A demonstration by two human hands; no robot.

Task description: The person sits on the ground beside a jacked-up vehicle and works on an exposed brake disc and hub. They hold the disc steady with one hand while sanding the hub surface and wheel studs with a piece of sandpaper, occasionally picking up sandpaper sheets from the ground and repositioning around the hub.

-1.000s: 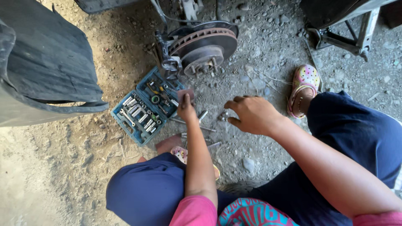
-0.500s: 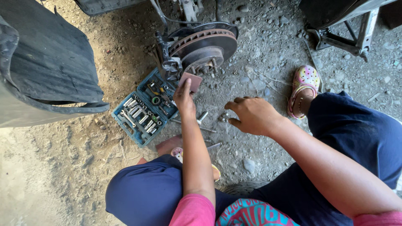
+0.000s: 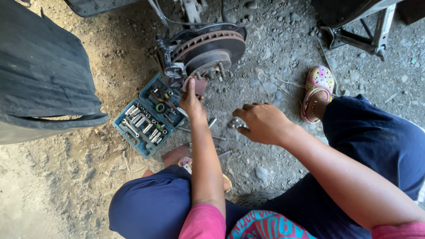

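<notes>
Nearest me, my right hand [image 3: 261, 124] hovers half-curled over loose bolts [image 3: 234, 124], holding nothing. Farther left, my left hand [image 3: 191, 98] pinches a brake pad [image 3: 198, 85] by its lower edge, just below the brake disc [image 3: 208, 46]. I judge it stiff, dense, gritty; its long axis seems roughly upright, toward the disc.

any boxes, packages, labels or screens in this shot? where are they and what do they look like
Socket set case: the only package-like thing; an open, teal-blue rectangular tray on the dirt, left of the left hand, below the brake disc. It holds rows of silver sockets and small tools.
Labels, signs, screens: none visible.
</notes>
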